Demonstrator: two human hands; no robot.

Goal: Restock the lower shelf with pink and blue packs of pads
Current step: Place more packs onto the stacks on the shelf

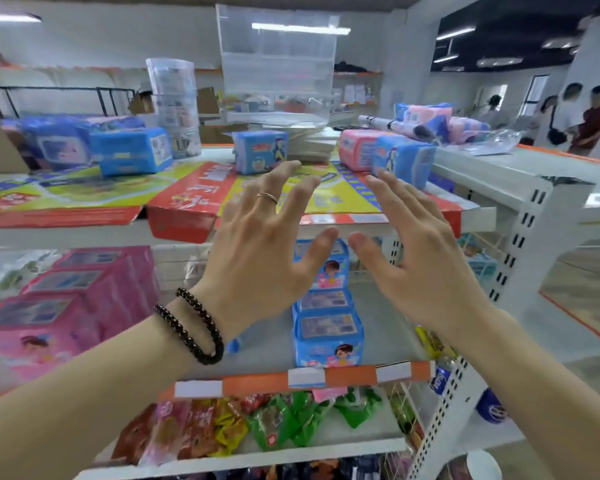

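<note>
Both my hands are raised in front of the shelving, fingers spread and holding nothing. My left hand (pixel 264 244) wears a ring and dark bead bracelets; my right hand (pixel 420 251) is beside it. On the top shelf stand a small blue pack (pixel 258 152), a pink pack (pixel 355 150) with a blue pack (pixel 404 161) against it, and more blue packs (pixel 129 152) at the left. On the lower shelf (pixel 388 323) a row of blue packs (pixel 328 336) runs front to back, and pink packs (pixel 66 299) fill the left side.
Flattened red and yellow cardboard (pixel 187 199) covers the top shelf. A clear plastic box (pixel 278 64) and a plastic cylinder (pixel 174 98) stand behind it. Snack bags (pixel 257 424) lie on the shelf below. People (pixel 582 119) stand far right. A white perforated upright (pixel 520 244) edges the shelving.
</note>
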